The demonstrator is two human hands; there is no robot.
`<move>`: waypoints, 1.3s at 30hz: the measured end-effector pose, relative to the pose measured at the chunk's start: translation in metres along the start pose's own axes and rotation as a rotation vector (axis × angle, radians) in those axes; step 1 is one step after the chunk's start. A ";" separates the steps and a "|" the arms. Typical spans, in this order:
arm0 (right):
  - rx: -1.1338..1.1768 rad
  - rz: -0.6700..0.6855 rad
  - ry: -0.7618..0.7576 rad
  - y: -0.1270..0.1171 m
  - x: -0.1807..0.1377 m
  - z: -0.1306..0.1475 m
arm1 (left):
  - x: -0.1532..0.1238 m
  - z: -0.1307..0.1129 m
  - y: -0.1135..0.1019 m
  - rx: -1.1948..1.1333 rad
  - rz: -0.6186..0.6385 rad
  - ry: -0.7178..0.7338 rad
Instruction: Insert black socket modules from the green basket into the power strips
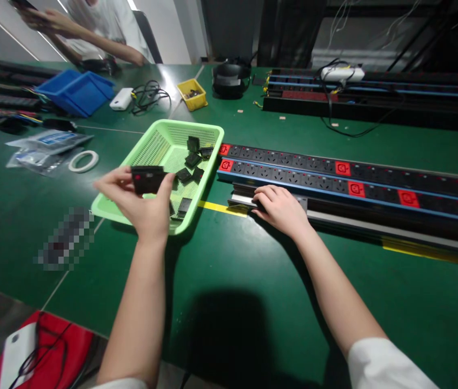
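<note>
My left hand pinches a black socket module with a small red mark, lifted over the near side of a light green plastic basket. Several similar black modules lie loose in that basket. My right hand rests with curled fingers over the left end of an open metal rail, gripping it. Part of a black module shows in the rail just right of this hand; what lies under the fingers is hidden. Behind the rail run two long socket strips with black and red outlets.
On the green table are a white tape roll, plastic bags, blue bins, a yellow tray and a black round object. More strips lie at the back right. Another person sits across, holding a phone.
</note>
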State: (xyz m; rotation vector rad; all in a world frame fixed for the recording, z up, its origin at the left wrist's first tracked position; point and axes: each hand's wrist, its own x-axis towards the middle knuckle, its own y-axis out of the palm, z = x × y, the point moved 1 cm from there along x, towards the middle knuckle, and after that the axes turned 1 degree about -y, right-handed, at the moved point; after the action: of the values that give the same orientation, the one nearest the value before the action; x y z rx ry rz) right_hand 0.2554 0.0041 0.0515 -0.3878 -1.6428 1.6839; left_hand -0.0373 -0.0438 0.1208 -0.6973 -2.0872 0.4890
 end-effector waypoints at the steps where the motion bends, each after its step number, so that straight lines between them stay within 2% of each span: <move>1: -0.004 -0.001 0.002 0.000 0.000 0.000 | -0.014 -0.008 -0.001 -0.026 -0.099 0.011; 3: -0.011 0.000 0.006 0.000 0.000 0.001 | -0.048 -0.020 0.006 -0.181 -0.102 0.113; 5: -0.018 0.005 0.007 0.000 0.001 0.001 | -0.082 -0.027 0.021 -0.304 0.096 0.334; 6: -0.023 0.008 0.007 0.000 0.001 0.002 | -0.096 -0.029 0.031 -0.306 0.180 0.391; 8: -0.031 0.012 0.008 -0.001 0.001 0.002 | -0.115 -0.031 0.051 -0.296 0.391 0.373; 10: -0.041 0.012 0.012 -0.001 0.001 0.003 | -0.119 -0.034 0.070 -0.334 0.486 0.230; 11: -0.046 0.010 0.013 -0.001 0.001 0.003 | -0.117 -0.036 0.079 -0.386 0.486 0.140; 14: -0.058 -0.005 0.010 0.001 0.001 0.003 | -0.101 -0.041 0.100 -0.612 0.349 -0.102; 17: -0.075 -0.025 0.012 0.002 0.000 0.003 | -0.086 -0.039 0.116 -0.802 0.259 -0.224; 22: -0.077 -0.036 0.025 0.003 -0.001 0.003 | -0.079 -0.019 0.131 -0.959 0.322 -0.384; 26: -0.056 -0.050 0.123 0.004 -0.001 0.004 | -0.080 -0.005 0.141 -1.011 0.353 -0.568; 28: -0.059 -0.024 0.159 0.005 0.000 0.005 | -0.079 0.000 0.143 -0.992 0.366 -0.596; 33: -0.113 0.058 0.211 0.006 0.003 0.007 | -0.072 0.006 0.142 -0.909 0.423 -0.500; 39: -0.125 0.072 0.208 0.003 0.001 0.010 | -0.067 0.009 0.139 -0.778 0.451 -0.445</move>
State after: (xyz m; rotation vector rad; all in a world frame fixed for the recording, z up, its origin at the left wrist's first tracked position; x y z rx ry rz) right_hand 0.2469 -0.0019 0.0504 -0.6679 -1.5996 1.5395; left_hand 0.0288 0.0194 -0.0033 -1.6547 -2.5482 0.0370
